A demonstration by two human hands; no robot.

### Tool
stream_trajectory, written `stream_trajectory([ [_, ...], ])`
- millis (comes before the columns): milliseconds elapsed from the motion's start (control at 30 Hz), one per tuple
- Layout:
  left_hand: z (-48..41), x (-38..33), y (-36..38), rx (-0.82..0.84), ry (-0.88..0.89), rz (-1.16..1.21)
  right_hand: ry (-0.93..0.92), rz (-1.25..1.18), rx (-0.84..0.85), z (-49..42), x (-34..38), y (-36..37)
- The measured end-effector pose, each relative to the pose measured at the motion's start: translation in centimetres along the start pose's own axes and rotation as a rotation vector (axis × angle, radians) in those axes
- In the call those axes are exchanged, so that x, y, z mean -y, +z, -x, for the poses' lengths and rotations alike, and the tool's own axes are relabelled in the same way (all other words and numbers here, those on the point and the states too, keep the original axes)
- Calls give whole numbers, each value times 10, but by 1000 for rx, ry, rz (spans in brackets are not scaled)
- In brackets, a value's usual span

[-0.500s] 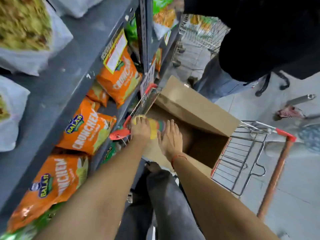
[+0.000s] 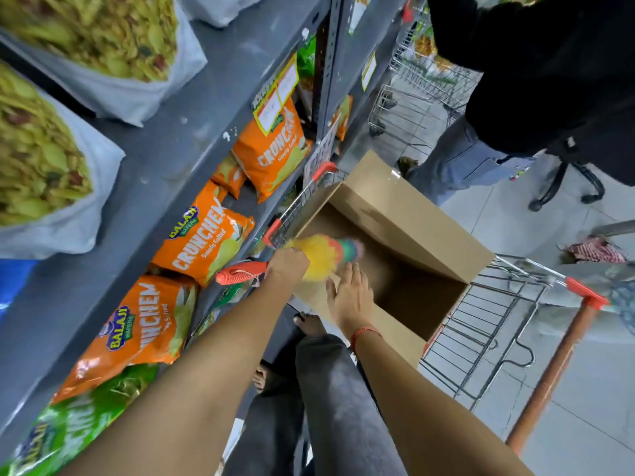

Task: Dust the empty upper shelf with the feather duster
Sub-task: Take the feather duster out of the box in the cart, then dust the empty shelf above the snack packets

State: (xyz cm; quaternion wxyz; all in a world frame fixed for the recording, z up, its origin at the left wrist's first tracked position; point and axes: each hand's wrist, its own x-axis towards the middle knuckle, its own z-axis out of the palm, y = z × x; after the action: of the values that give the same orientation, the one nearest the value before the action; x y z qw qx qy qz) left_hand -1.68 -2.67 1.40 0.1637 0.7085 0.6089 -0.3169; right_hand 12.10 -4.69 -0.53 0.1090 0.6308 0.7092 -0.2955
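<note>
Item: shelf (image 2: 165,173), grey metal, far left; carries clear bags of snack mix (image 2: 44,156) at its left, bare toward its front edge. Below it, orange crisp packets (image 2: 202,238).

Item: left hand (image 2: 287,266), closed around the feather duster (image 2: 309,257) where its orange handle meets the yellow and green plume (blurred), low over the box.

Item: right hand (image 2: 350,297), open, fingers spread, just beside the plume.

Step, as judged: duster taken up, dusting not begun. Next move calls for raising it to the shelf.

Item: cardboard box (image 2: 405,214), flaps open, in a wire trolley (image 2: 481,338); no contents visible.
</note>
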Motion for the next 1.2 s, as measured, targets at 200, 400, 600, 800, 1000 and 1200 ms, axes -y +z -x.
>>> stream_trajectory([
  [200,52,21,-38,-51,44,8,-18,-36,-43,19,21,-40],
  [400,118,46,-109,-23,-101,183,-97,-137,-123,33,53,-108],
  [600,174,72,-192,15,-193,314,-238,-226,-246,35,99,-191],
  [800,243,102,-255,-134,-244,588,-397,-474,-438,52,133,-281],
  [1000,319,118,-309,-462,-226,717,-490,-610,-616,75,176,-392],
  [1200,393,132,-326,-871,-293,727,-600,-643,-957,115,222,-477],
])
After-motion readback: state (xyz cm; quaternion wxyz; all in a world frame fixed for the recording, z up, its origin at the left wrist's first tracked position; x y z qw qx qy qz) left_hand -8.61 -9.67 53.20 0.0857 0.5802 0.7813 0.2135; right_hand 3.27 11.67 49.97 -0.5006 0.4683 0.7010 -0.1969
